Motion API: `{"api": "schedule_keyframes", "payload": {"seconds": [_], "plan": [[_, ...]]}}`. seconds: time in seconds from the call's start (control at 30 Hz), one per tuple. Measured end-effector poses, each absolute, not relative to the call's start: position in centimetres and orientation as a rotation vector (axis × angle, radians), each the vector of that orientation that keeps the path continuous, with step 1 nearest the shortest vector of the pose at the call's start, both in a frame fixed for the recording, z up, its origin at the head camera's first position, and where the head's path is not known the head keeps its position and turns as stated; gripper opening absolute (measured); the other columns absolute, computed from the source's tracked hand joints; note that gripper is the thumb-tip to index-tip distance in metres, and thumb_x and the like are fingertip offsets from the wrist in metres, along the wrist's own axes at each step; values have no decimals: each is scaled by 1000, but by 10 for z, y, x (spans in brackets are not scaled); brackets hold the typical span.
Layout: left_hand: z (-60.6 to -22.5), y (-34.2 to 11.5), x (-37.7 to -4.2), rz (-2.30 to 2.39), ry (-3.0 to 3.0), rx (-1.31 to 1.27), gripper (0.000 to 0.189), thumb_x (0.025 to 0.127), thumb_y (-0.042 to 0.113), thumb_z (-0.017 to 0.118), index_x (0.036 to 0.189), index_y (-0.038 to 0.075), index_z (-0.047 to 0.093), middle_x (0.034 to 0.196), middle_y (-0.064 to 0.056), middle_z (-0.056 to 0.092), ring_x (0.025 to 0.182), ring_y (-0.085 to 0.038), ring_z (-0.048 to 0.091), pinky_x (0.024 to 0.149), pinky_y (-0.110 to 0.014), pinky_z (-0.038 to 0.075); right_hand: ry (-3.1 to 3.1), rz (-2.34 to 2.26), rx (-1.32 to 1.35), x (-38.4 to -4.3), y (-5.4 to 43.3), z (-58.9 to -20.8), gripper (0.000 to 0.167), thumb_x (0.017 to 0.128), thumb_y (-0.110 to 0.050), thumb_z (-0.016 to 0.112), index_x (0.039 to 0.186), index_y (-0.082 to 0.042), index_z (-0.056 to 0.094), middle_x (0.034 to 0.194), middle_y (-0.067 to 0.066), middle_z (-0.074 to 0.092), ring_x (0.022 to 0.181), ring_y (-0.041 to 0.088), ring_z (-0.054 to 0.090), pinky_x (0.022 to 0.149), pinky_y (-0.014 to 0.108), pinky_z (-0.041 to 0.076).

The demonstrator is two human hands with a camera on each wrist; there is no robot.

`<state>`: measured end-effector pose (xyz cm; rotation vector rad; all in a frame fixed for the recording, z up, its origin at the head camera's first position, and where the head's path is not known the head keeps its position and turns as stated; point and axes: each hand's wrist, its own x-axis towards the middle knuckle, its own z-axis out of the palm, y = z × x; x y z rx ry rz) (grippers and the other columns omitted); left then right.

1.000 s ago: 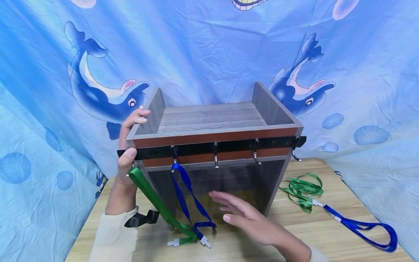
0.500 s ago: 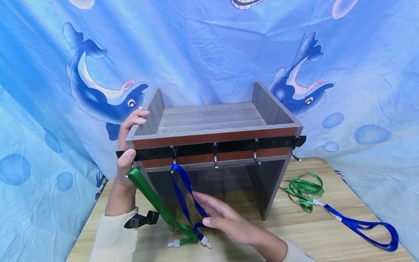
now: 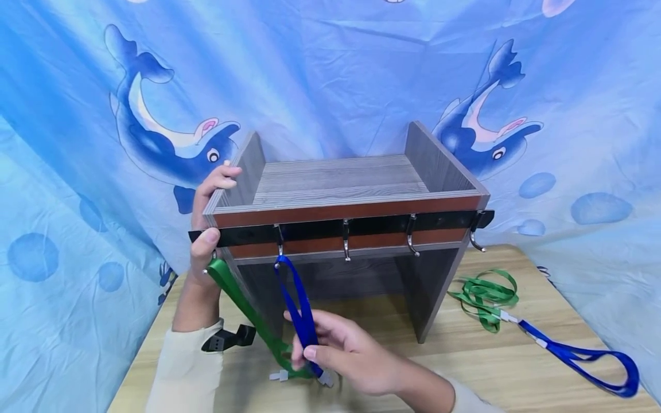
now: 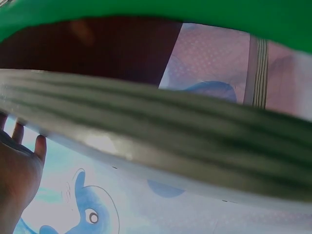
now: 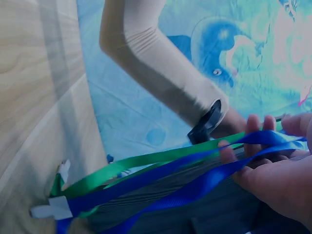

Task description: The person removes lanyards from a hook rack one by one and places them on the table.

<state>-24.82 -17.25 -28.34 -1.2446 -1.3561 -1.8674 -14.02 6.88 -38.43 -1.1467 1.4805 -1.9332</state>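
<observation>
My left hand (image 3: 200,207) grips the left side of a grey wood-grain shelf (image 3: 341,178), its thumb on the end of a black hook rail (image 3: 312,230). From the second hook hangs a blue lanyard (image 3: 308,332). My right hand (image 3: 358,358) pinches this lanyard low down, thumb in front and fingers behind; the right wrist view shows its two straps running past the fingers to a white clip (image 5: 59,208). On the leftmost hook, beside it, a green lanyard (image 3: 241,301) slants down to the table. In the left wrist view, a board edge (image 4: 146,131) hides much.
Three more hooks, one of them a curved metal hook (image 3: 346,244), carry nothing. Right of the shelf, another green lanyard (image 3: 485,295) and blue lanyard (image 3: 583,355) lie on the wooden table (image 3: 465,367). Behind hangs a blue dolphin-print curtain (image 3: 330,74).
My right hand has moved left to the hanging blue lanyard and taken hold of it, drawing its straps together. My left hand keeps its grip. The head view has shifted slightly.
</observation>
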Motion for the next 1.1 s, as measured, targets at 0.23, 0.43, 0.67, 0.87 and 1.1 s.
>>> {"api": "schedule_keyframes", "payload": {"seconds": [0.23, 0.43, 0.67, 0.87, 1.1], "plan": [[-284, -173, -250, -1857, -1357, -1255, 44, 91, 30, 57, 132, 12, 60, 150, -10, 50, 143, -31, 32, 118, -46, 21, 1557, -1924, -1155, -124, 80, -367, 42, 113, -6, 37, 152, 5, 45, 92, 31, 50, 84, 5, 58, 88, 28, 60], [-285, -173, -249, -1892, -1343, -1262, 45, 92, 30, 59, 132, 11, 60, 151, -10, 48, 144, -31, 31, 117, -47, 21, 1591, -1962, -1273, -116, 91, -352, 40, 112, 1, 32, 148, 10, 48, 87, 25, 48, 73, 29, 48, 79, 23, 55], [-284, -173, -248, -1877, -1358, -1257, 44, 92, 29, 56, 133, 12, 59, 151, -10, 48, 143, -31, 32, 116, -46, 22, 1641, -2033, -1322, -115, 106, -345, 43, 111, 7, 27, 148, 12, 48, 90, 23, 47, 73, 28, 46, 68, 32, 52], [-284, -173, -249, -1861, -1371, -1255, 45, 92, 30, 56, 134, 13, 59, 151, -10, 48, 144, -32, 31, 117, -47, 22, 1661, -2080, -1436, -117, 114, -348, 40, 106, 15, 27, 137, 12, 52, 87, 21, 48, 69, 29, 46, 62, 32, 54], [-284, -172, -249, -1868, -1360, -1266, 45, 92, 29, 56, 133, 12, 59, 151, -10, 49, 143, -31, 32, 116, -46, 23, 1672, -2116, -1428, -116, 121, -347, 40, 107, 14, 24, 134, 10, 53, 87, 19, 46, 66, 28, 44, 59, 33, 52]]}}
